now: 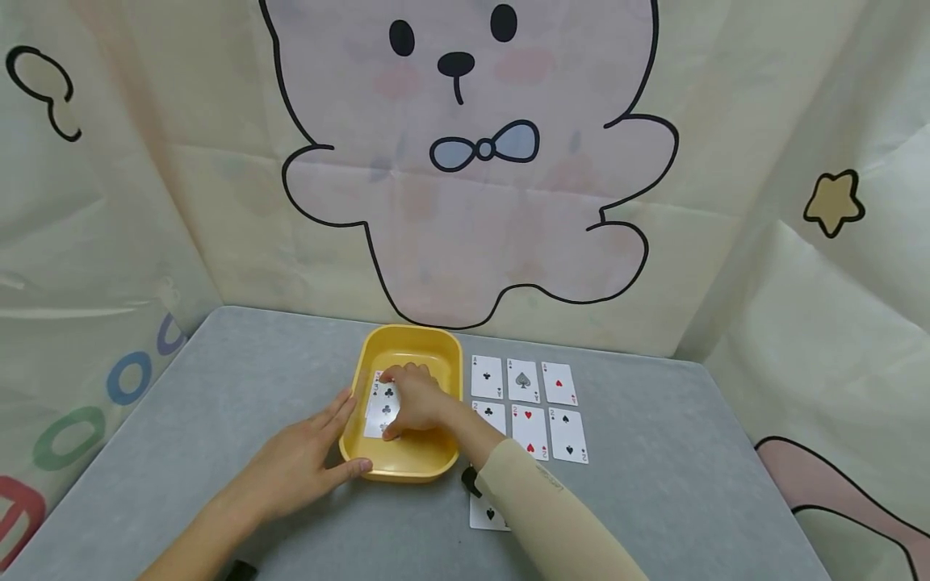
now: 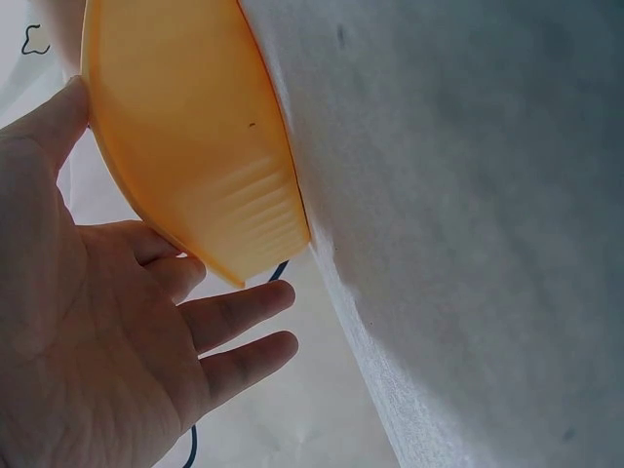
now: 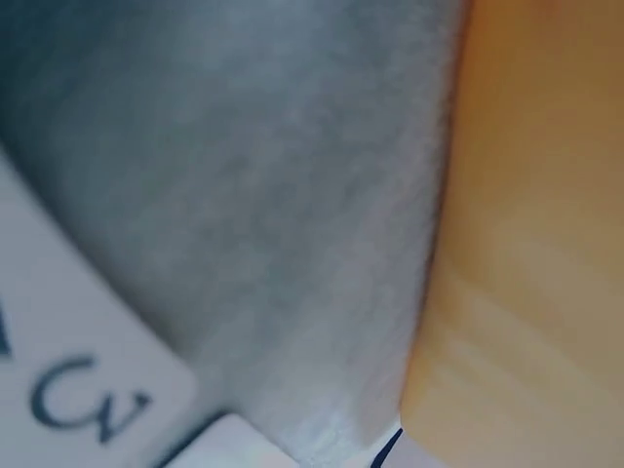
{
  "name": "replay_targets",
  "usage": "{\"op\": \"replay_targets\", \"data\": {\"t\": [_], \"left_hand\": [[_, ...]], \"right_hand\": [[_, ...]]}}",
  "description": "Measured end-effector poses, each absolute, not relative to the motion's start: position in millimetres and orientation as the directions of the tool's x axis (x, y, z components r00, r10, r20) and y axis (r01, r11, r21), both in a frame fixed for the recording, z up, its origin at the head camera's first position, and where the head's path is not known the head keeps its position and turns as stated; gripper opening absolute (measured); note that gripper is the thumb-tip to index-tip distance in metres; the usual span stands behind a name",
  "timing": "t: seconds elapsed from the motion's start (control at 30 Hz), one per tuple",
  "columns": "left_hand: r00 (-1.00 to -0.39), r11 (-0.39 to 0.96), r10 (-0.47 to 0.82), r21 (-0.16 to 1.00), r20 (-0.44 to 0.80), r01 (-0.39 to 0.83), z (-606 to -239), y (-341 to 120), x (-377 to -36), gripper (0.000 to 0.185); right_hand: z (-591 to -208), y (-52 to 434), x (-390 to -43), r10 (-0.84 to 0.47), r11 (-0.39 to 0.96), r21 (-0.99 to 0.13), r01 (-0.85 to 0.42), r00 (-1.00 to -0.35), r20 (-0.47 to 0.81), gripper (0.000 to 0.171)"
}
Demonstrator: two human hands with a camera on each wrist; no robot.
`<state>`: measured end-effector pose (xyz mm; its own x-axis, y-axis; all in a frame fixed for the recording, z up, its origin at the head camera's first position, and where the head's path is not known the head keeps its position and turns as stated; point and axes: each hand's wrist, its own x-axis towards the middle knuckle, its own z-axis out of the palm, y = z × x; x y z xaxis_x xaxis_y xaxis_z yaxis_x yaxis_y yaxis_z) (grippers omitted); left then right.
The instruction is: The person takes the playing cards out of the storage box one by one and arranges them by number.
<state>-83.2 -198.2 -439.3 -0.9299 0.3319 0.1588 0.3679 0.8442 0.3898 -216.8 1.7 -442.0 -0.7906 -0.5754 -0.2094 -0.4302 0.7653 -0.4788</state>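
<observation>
A yellow tray (image 1: 407, 335) stands on the grey table, and a playing card with black clubs (image 1: 383, 395) lies face up in it. My right hand (image 1: 403, 403) reaches into the tray and pinches that card between fingertips at its far end and thumb at its near end. Whether more cards lie beneath it is hidden. My left hand (image 1: 327, 440) rests against the tray's left side with straight fingers, thumb on the near corner. The left wrist view shows the open palm (image 2: 146, 283) beside the tray's wall (image 2: 185, 146). The right wrist view is blurred, showing only the tray's side (image 3: 536, 244) and a card's corner (image 3: 68, 361).
Six cards lie face up in two rows right of the tray, from one with a club (image 1: 487, 377) to one with spades (image 1: 568, 436). Another card (image 1: 485, 514) lies partly under my right forearm. The grey table (image 1: 654, 484) is backed by a cartoon-bear cloth.
</observation>
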Motion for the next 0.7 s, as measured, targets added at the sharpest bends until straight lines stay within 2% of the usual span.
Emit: {"op": "replay_targets", "data": {"t": [0.23, 0.47, 0.7], "left_hand": [[-0.932, 0.847, 0.329, 0.39, 0.153, 0.362, -439.0, -198.0, -83.6, 0.097], [-0.931, 0.847, 0.332, 0.387, 0.152, 0.365, -440.5, -197.6, -84.2, 0.096], [-0.934, 0.847, 0.331, 0.394, 0.133, 0.357, -440.2, -198.0, -85.3, 0.096]], "right_hand": [[-445.2, 2.5, -214.5, -0.598, 0.727, -0.55, -0.411, -0.772, -0.214, 0.089], [-446.9, 3.6, -213.9, -0.644, 0.69, -0.57, -0.446, -0.738, -0.202, 0.087], [-447.1, 4.1, -213.9, -0.656, 0.692, -0.567, -0.448, -0.718, -0.234, 0.095]]}}
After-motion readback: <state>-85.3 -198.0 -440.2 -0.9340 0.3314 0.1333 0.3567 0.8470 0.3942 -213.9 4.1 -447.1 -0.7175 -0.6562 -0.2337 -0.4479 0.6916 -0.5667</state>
